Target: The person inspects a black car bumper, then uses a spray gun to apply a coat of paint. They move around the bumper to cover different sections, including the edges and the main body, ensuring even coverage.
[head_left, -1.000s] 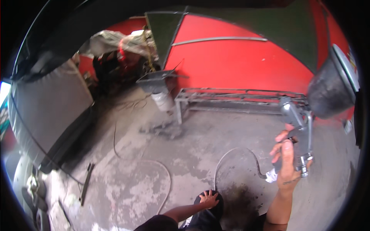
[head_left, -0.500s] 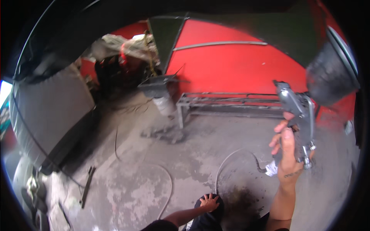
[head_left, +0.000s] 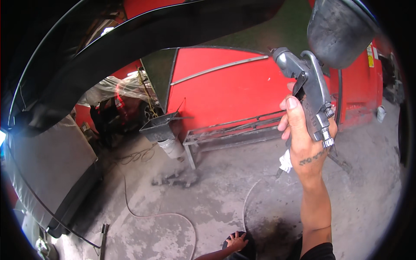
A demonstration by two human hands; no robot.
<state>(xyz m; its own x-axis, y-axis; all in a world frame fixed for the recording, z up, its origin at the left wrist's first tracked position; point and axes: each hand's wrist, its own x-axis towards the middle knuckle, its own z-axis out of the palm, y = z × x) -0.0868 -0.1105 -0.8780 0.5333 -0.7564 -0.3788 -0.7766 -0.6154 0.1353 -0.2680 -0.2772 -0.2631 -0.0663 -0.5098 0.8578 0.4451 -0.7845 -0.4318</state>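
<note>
In my raised right hand [head_left: 305, 138] is a dark metal spray gun [head_left: 316, 91]. My fingers close round its grip, with the thumb along the side, and its nozzle points up and to the left. A large dark paint cup [head_left: 340, 34] sits on top of the gun. Below the grip shows a white wrapping [head_left: 285, 161] near the hose [head_left: 245, 206] that runs down to the floor. My left hand [head_left: 236, 242] rests with spread fingers on my dark-clothed knee. Overhead, a long curved black panel [head_left: 173, 30] crosses the view near the nozzle.
A red panel [head_left: 216, 86] stands ahead, with a metal frame bench [head_left: 238, 135] before it. Left of the bench, a black tray [head_left: 159, 125] sits over a white bucket [head_left: 171, 148]. A grey-covered bulky object [head_left: 52, 160] is at the left. A second hose [head_left: 173, 214] snakes over the concrete floor.
My right hand has moved up and left with the spray gun, and looks larger. The view has shifted, bringing more of the black panel in. My left hand stays on the knee.
</note>
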